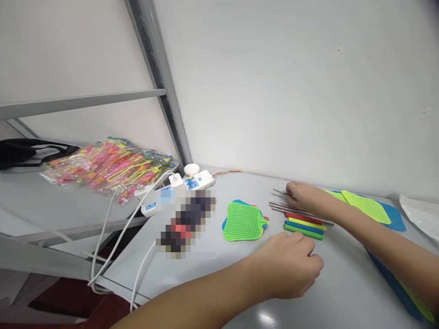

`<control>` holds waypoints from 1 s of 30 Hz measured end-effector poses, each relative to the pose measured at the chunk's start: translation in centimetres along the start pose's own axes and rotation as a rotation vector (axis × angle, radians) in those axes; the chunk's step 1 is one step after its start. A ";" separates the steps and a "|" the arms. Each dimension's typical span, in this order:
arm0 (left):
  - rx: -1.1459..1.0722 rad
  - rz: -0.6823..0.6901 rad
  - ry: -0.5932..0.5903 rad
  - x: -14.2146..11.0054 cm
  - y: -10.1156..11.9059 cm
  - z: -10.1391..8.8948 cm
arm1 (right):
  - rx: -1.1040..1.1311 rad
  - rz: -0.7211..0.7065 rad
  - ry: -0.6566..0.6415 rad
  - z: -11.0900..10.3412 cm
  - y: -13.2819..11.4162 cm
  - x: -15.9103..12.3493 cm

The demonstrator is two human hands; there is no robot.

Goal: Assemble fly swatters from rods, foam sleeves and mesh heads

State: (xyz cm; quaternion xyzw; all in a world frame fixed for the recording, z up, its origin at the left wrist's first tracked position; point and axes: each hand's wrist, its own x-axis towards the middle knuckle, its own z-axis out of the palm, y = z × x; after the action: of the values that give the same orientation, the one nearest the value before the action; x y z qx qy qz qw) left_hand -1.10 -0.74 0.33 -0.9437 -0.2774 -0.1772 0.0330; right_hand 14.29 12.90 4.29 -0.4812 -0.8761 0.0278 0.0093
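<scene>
My right hand (303, 195) reaches to the back of the table, fingers pinched around a thin metal rod (278, 190); the rod's left end sticks out. Just in front lie several more metal rods (281, 206), side by side. Beside them is a row of coloured handle tubes, red (302, 218), yellow (308, 223), blue (302, 226) and green (303, 231). My left hand (288, 265) hovers closer to me with curled fingers, their inner side hidden. Left of the tubes is a stack of fly swatter heads (243, 222), green on top with blue, red and yellow edges beneath.
More yellow and blue mesh pieces (366, 208) lie beneath and beyond my right forearm, near a white plastic bag (416, 212). Power strips (199, 182) with white cables stand left of a pixelated object (187, 224). Bagged colourful items (113, 167) cover the left shelf.
</scene>
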 end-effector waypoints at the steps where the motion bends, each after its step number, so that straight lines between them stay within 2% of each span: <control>1: 0.012 -0.013 0.002 0.0 -0.1 -0.1 | -0.010 0.032 0.025 -0.3 0.0 -0.3; 3: 0.041 -0.050 -0.005 0.1 -0.7 -0.4 | 0.008 0.114 0.133 -1.2 0.1 -1.4; 5: 0.059 -0.107 -0.031 0.3 -1.5 -1.0 | 0.133 0.162 0.367 -2.1 -0.2 -3.2; 8: 0.059 -0.208 -0.084 0.5 -2.8 -1.8 | 0.601 0.123 0.819 -3.1 -1.7 -6.3; 9: 0.065 -0.239 -0.093 0.5 -3.1 -2.0 | 0.807 0.091 0.922 -3.2 -2.3 -7.2; 11: 0.077 -0.281 -0.109 0.5 -3.4 -1.9 | 1.155 0.076 1.020 -3.0 -3.5 -8.7; 14: 0.076 -0.312 -0.137 0.6 -3.3 -1.5 | 1.493 0.146 1.043 -2.0 -4.3 -9.8; 17: 0.055 -0.315 -0.138 0.7 -2.9 -1.1 | 1.672 0.201 1.037 -0.8 -4.0 -10.1; 23: 0.026 -0.307 -0.092 0.7 -2.8 -1.2 | 1.758 0.212 0.982 0.0 -3.1 -10.4; 26: 0.014 -0.324 -0.093 0.6 -3.1 -1.1 | 1.751 0.214 0.973 -0.2 -3.0 -10.5; 30: 0.016 -0.281 -0.117 0.7 -3.2 -0.8 | 1.748 0.199 0.979 -0.1 -3.1 -10.5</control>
State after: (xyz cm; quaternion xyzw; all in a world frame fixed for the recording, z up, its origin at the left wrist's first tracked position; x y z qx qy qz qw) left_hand -2.55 2.17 1.20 -0.9039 -0.4098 -0.1225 -0.0008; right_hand 17.33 2.44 4.64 -0.3348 -0.4040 0.4609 0.7157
